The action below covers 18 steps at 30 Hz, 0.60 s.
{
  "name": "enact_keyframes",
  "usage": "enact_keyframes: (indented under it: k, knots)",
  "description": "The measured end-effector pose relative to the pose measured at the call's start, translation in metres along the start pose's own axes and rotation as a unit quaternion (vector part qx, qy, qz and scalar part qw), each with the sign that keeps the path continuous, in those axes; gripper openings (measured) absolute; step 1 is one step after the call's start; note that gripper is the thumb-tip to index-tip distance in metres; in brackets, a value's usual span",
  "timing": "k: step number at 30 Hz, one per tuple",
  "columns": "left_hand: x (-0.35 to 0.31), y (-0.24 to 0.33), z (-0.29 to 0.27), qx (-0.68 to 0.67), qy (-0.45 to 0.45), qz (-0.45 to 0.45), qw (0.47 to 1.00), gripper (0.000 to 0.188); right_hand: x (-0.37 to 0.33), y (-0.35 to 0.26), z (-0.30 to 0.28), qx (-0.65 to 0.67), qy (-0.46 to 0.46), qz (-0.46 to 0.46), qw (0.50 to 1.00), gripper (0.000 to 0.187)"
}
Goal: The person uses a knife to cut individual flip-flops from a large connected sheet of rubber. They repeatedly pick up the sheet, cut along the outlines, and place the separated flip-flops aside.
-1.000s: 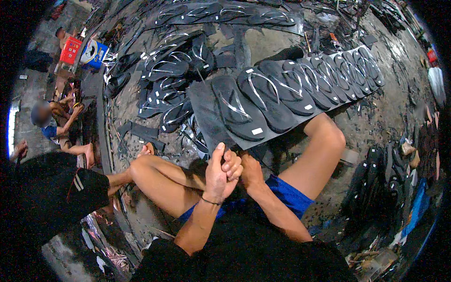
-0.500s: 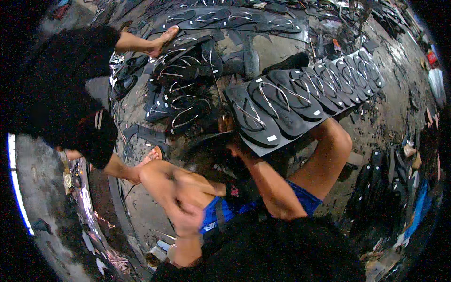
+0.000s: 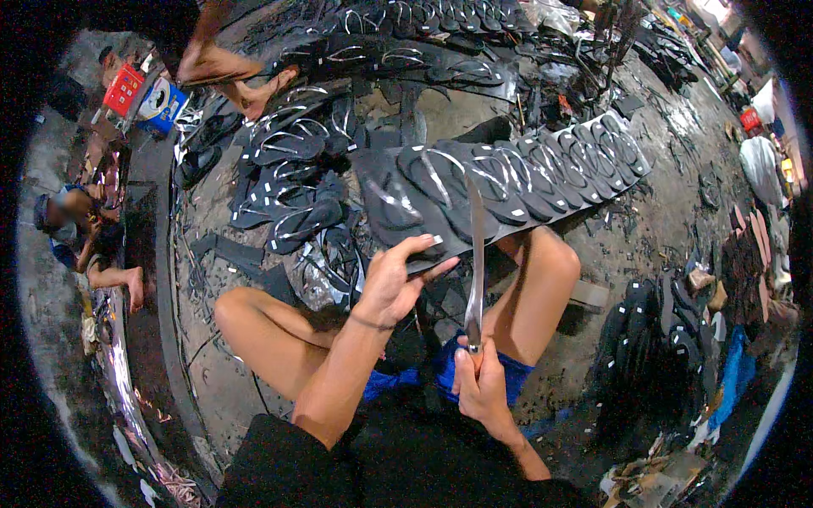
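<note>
My left hand (image 3: 394, 284) is closed on the near left corner of a long dark rubber sheet (image 3: 511, 227), its thumb on top and other fingers partly hidden at the edge. Across the sheet lies a row of black flip-flops (image 3: 500, 190) with shiny silvery straps; some bear small white labels. My right hand (image 3: 483, 381) grips a knife (image 3: 477, 271) by its handle, in front of my right thigh. The long blade points up and away from me, overlapping the sheet's near edge in view; I cannot tell whether it touches.
Loose flip-flops (image 3: 296, 220) are heaped left of the sheet, and another row (image 3: 406, 61) lies beyond. A person's bare foot (image 3: 262, 93) is at the upper left. Another person (image 3: 76, 220) sits far left. Dark footwear pieces (image 3: 635, 330) and a blue cloth (image 3: 732, 372) lie right.
My left hand has gone from beside my left knee to the sheet's corner. My right hand has left that corner and now holds the knife nearer me. The view has shifted.
</note>
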<state>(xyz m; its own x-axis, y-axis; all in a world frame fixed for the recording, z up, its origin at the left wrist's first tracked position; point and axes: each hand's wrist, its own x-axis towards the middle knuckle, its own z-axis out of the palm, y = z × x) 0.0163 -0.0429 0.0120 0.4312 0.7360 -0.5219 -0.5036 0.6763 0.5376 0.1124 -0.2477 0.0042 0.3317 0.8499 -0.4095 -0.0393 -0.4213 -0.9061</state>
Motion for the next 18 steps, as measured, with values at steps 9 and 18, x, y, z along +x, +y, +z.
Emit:
enact_keyframes:
  k: [9,18]
  knots:
    - [-0.031,0.057,-0.054,0.09,0.12,-0.012,0.989,0.022,-0.001,-0.002,0.014,-0.144,-0.047,-0.049,0.987,0.038]
    - [-0.037,0.042,-0.052,0.093,0.151,0.055,0.983,0.022,0.031,-0.006,0.022,-0.163,-0.109,-0.065,0.978,0.028]
